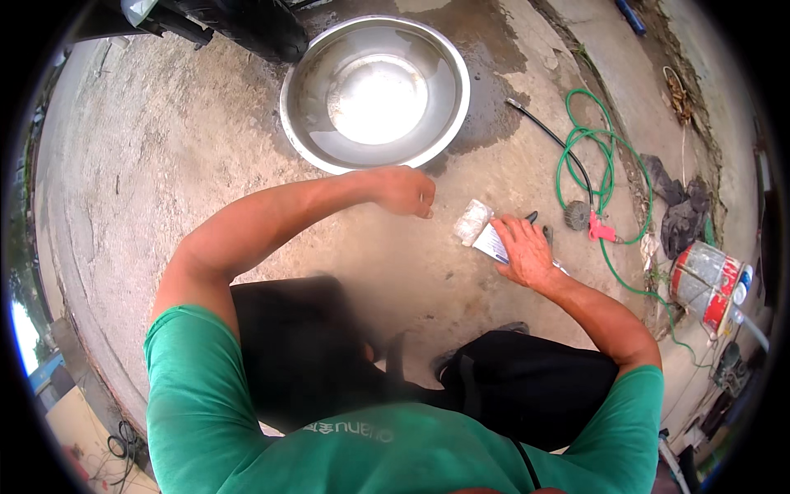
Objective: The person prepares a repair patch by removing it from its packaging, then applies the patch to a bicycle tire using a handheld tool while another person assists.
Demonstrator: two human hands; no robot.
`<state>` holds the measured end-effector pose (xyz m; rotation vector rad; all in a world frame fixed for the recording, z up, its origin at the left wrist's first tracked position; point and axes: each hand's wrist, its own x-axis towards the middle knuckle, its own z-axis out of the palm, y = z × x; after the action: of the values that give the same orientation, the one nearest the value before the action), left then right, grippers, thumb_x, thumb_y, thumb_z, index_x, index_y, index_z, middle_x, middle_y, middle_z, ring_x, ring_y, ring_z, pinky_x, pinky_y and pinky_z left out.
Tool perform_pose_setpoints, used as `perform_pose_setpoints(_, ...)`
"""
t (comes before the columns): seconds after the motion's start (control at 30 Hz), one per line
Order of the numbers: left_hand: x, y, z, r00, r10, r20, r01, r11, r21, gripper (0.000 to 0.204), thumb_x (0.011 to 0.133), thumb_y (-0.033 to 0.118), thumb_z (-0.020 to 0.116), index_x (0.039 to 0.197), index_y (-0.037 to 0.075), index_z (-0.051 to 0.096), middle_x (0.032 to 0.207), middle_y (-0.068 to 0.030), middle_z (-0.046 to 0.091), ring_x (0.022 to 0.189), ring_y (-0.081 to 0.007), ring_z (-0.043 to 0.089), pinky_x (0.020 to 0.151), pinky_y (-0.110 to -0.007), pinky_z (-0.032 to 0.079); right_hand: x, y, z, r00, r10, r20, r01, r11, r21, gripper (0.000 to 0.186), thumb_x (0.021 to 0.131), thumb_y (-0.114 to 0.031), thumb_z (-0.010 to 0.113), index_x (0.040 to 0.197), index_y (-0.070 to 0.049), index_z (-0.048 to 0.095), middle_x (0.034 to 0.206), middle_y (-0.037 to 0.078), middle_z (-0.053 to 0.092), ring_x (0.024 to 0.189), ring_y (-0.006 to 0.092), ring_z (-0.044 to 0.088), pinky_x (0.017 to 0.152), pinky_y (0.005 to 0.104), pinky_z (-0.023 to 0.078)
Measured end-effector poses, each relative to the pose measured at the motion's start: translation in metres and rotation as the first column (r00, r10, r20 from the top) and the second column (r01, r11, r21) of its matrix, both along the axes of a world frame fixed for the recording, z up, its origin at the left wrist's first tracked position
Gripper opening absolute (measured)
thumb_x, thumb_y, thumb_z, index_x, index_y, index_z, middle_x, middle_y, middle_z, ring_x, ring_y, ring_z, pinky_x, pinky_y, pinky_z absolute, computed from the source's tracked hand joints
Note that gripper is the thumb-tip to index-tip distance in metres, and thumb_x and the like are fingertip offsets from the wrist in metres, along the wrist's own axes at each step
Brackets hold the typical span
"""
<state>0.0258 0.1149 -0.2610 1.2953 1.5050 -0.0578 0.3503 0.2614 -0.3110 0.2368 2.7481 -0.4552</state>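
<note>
Concrete floor [197, 148] bears a steel basin [294, 115] at twelve o'clock. Left hand [407, 193]: grip curled (contents, if any, hidden). Right hand [527, 249] covers a white packet [491, 244] at three o'clock; closure cannot be told. Even finger pressure advised.

The basin [378, 99] is glossy, smooth metal, and the ground [189, 123] is rough, matt concrete. The hose [610, 169] looks like smooth plastic; the trousers [527, 387] are matt cloth.
</note>
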Motion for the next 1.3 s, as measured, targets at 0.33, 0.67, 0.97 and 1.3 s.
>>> perform_pose_setpoints(0.33,-0.003,0.006,0.012,0.998,0.047,0.039,-0.049,0.998,0.05,0.053,0.095,0.046,0.066,0.131,0.008,0.066,0.129,-0.0176,0.068,0.123,-0.0335,0.063,0.104,-0.044,0.049,-0.01,0.002,-0.007,0.969,-0.028,0.247,0.005,0.996,0.09,0.108,0.071,-0.02,0.079,0.164,-0.012,0.024,0.143,0.018,0.047,0.135,0.0373,0.046,0.109,0.0493,0.038)
perform_pose_setpoints(0.67,0.005,0.002,0.005,0.961,0.259,0.096,-0.266,0.962,0.066,0.065,0.095,0.049,0.066,0.147,0.012,0.053,0.133,-0.0176,0.066,0.118,-0.0318,0.066,0.1,-0.046,0.051,-0.087,0.029,0.102,0.89,-0.215,0.403,0.229,0.973,0.013,0.107,0.074,-0.025,0.078,0.165,-0.011,0.023,0.144,0.022,0.051,0.138,0.0401,0.049,0.112,0.0494,0.045)
perform_pose_setpoints(0.97,0.026,0.011,-0.017,0.746,0.551,0.374,-0.563,0.822,-0.087,0.034,0.099,0.034,0.062,0.119,0.006,0.065,0.103,-0.0106,0.069,0.09,-0.0196,0.066,0.076,-0.039,0.054,-0.109,0.003,0.158,0.919,-0.094,0.383,0.162,0.975,-0.151,0.099,0.073,-0.033,0.076,0.161,-0.012,0.034,0.135,0.025,0.057,0.125,0.0437,0.058,0.105,0.049,0.049)
perform_pose_setpoints(1.3,0.024,0.021,-0.009,0.657,0.67,0.345,-0.718,0.696,0.014,0.027,0.103,0.026,0.056,0.114,0.002,0.062,0.094,-0.0109,0.069,0.079,-0.0208,0.068,0.069,-0.036,0.058,-0.101,0.012,0.159,0.924,-0.135,0.358,0.242,0.931,-0.274,0.099,0.074,-0.031,0.076,0.161,-0.011,0.032,0.137,0.029,0.054,0.128,0.0466,0.056,0.107,0.0498,0.048)
